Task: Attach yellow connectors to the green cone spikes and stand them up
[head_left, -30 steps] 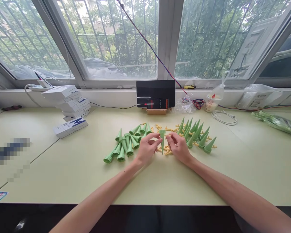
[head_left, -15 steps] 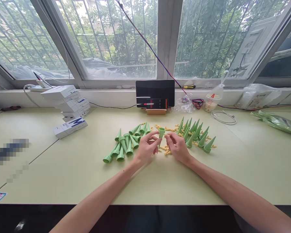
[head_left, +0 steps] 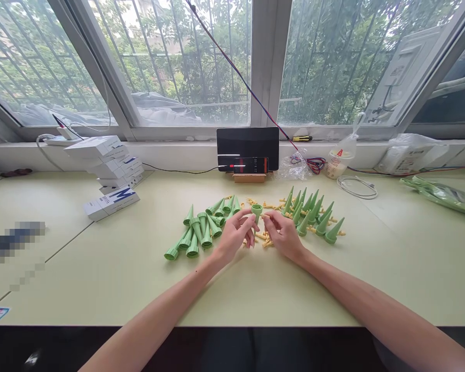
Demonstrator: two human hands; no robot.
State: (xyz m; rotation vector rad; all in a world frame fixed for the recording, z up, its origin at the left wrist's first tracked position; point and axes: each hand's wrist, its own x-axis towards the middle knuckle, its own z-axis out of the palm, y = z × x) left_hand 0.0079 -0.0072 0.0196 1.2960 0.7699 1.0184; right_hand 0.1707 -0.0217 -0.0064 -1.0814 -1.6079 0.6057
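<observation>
As our left hand (head_left: pixel 235 236) pinches the green cone (head_left: pixel 257 210) just above the table (head_left: pixel 101 268), its round open mouth faces up, tip hidden; our right hand (head_left: pixel 285 236), at its three o'clock, holds fingertips pressed together.

1. Green plastic cone (head_left: pixel 257 210): pinched near its wide end by the fingertips of the left hand (head_left: pixel 235 236), raised just above the tabletop (head_left: pixel 256 289). Its round open mouth tilts toward the camera; its tip points down, mostly hidden.
2. Small yellow pegs (head_left: pixel 264 238): scattered loose on the tabletop just beneath the cone.
</observation>
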